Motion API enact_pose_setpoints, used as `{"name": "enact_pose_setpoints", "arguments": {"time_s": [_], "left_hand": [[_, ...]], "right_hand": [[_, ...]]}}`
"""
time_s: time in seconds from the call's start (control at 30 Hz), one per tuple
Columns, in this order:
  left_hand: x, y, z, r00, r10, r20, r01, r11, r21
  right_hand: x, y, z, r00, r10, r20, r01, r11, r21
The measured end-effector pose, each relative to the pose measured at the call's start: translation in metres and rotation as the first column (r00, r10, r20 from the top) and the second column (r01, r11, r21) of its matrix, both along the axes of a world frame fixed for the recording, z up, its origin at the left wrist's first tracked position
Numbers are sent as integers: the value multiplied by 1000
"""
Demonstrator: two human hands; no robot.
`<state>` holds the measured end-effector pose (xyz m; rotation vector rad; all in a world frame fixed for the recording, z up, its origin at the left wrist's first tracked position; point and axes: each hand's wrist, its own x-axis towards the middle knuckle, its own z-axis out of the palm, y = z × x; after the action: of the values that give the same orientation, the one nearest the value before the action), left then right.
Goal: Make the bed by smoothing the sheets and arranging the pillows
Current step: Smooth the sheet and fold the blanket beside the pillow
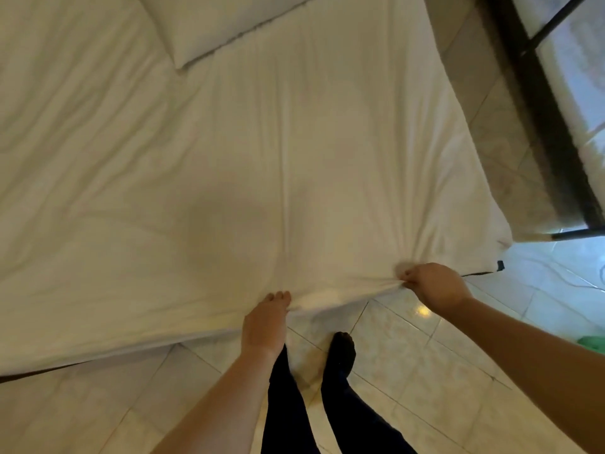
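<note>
Head view: right grip (432,285) clamps bunched, wrinkled white sheet (229,158) at the bed's near edge. Nearby, left grip (263,322) pinches the soft hem.

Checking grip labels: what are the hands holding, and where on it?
Both grip the white sheet at its near edge: left hand mid-edge, right hand bunching it nearer the corner.
</note>
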<state>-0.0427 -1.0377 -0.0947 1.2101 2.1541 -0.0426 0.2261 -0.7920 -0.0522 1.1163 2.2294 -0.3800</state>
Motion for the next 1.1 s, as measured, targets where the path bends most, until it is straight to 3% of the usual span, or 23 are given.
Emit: {"name": "enact_pose_setpoints", "arguments": {"time_s": [0.1, 0.27, 0.6, 0.87, 1.1], "left_hand": [[-9, -4, 6, 990, 7, 138, 11, 991, -132], [-22, -22, 61, 967, 191, 167, -173, 978, -117], [-63, -95, 199, 910, 401, 102, -403, 915, 0], [-128, -158, 257, 897, 439, 50, -442, 890, 111], [-216, -258, 297, 901, 433, 14, -431, 895, 114]], "right_hand": [[-12, -6, 8, 999, -12, 35, 13, 1000, -18], [-27, -32, 42, 994, -74, -75, 68, 994, -91], [-61, -81, 144, 947, -210, -244, 160, 965, -209], [-122, -139, 197, 920, -205, -333, 148, 971, -187], [-220, -221, 221, 905, -203, -375, 161, 977, -143]]}}
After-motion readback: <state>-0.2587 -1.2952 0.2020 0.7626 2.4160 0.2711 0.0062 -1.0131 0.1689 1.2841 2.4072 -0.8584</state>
